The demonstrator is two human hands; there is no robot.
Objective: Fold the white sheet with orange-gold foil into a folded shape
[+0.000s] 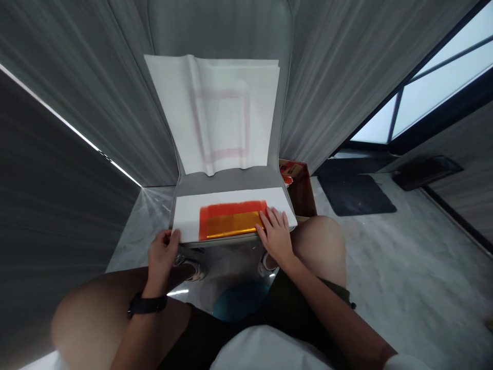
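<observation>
A white sheet (187,218) lies folded on the seat of a grey chair. On it is a gold foil panel (231,224) bordered in orange-red along its top and left side. My left hand (164,250) pinches the sheet's near left corner between thumb and fingers. Over the panel's right end, my right hand (275,234) rests flat with its fingers spread. Larger white paper (227,113) leans against the chair's backrest, creased, with a faint pinkish rectangle showing on it.
The grey chair (219,25) stands between grey curtains or panels. A red-brown cardboard box (304,192) is on the floor right of the chair. Farther right lies a dark mat (354,194). A blue-green round object (241,302) sits below, between my legs.
</observation>
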